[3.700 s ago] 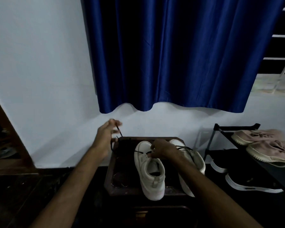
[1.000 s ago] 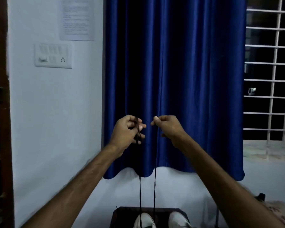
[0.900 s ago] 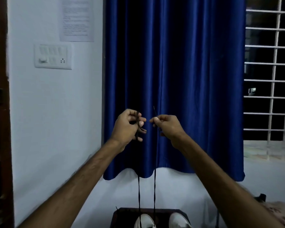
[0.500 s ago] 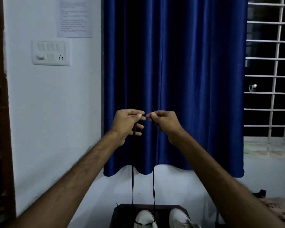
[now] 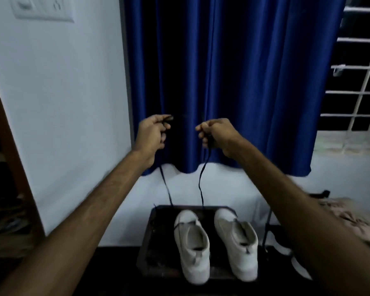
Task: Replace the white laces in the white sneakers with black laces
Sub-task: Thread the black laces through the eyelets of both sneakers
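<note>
Both hands are raised before the blue curtain, each pinching one end of the black lace — left hand on the left strand, right hand on the right. The strands drop near-vertical to the toe end of the left-side sneaker on the dark desk, straight below the hands. The right-side sneaker sits just beside it. Likely next — ends go down to the next eyelets, with both hands about equally near.
</note>
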`<state>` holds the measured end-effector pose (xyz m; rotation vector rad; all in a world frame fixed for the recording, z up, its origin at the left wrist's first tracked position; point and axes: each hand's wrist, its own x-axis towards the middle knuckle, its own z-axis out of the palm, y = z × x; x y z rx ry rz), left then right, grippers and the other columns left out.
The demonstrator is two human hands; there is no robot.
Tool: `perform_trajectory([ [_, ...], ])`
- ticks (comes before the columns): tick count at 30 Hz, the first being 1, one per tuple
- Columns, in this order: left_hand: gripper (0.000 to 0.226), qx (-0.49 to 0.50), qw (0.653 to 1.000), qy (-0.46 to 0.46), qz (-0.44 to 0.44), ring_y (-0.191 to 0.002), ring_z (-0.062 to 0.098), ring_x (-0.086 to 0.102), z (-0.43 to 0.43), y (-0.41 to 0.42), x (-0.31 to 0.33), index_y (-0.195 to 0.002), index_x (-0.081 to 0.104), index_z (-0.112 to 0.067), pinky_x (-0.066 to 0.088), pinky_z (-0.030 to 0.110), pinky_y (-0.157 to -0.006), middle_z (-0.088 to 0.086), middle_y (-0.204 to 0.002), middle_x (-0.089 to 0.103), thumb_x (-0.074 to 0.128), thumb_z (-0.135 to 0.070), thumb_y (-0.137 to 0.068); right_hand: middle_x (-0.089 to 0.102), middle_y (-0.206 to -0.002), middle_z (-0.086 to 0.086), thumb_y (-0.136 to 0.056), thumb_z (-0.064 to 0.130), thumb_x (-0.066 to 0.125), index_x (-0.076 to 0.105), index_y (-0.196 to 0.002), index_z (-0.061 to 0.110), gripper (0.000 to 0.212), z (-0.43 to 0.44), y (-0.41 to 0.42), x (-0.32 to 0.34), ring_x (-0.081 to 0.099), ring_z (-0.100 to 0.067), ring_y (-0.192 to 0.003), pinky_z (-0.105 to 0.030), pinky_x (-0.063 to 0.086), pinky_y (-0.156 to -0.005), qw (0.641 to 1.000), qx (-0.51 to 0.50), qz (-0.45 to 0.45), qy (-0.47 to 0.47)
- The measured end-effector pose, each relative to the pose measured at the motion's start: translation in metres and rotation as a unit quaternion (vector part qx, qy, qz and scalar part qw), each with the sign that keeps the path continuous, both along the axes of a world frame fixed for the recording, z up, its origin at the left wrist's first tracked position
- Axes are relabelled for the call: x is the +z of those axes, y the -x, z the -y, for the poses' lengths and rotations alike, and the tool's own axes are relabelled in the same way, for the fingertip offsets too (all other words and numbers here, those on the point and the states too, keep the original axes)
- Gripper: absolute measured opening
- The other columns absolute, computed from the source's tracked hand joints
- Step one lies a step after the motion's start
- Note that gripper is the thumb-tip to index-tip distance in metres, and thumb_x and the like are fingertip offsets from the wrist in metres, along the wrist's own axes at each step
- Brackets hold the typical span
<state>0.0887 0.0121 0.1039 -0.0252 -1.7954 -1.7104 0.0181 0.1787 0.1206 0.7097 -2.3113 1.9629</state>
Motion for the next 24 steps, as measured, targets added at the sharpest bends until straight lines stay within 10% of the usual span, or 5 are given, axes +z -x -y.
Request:
perform_trajectory([
  [4,0.030,0.035,0.990,0.026,0.133,-0.057,0.012,0.039,-0.004,0.013,-0.110,-0.089,0.069,-0.018,0.028,0.019,-0.042,0.000,-0.078,0.056,0.042,-0.004,-0.091,0.064,-0.065,-0.009,-0.091,0.006,0.055,0.066,-0.106,0.003,0.019,-0.009,0.020,-0.117,0.047,-0.009,-0.041,-0.016,0.033,-0.034,0.973,-0.030,0.017,-0.228],
  [10,0.008,-0.006,0.955,0.134,0.263,-0.089,0.016,0.067,-0.016,0.035,-0.246,-0.091,0.071,-0.022,0.053,0.028,-0.081,-0.003,-0.093,0.073,0.065,-0.024,-0.087,0.072,-0.106,-0.005,-0.083,0.013,0.056,0.075,-0.105,0.022,0.031,-0.015,0.039,-0.223,0.068,-0.024,-0.096,-0.029,0.054,-0.086,0.891,-0.050,0.008,-0.451],
  [24,0.027,0.011,0.911,0.272,0.311,-0.113,0.013,0.061,-0.013,0.057,-0.299,-0.117,0.068,-0.029,0.049,0.029,-0.095,-0.007,-0.125,0.065,0.056,-0.033,-0.093,0.075,-0.094,0.000,-0.083,0.030,0.070,0.078,-0.090,0.020,0.014,-0.013,0.050,-0.259,0.065,-0.013,-0.081,-0.022,0.041,-0.066,0.884,-0.033,-0.016,-0.465],
])
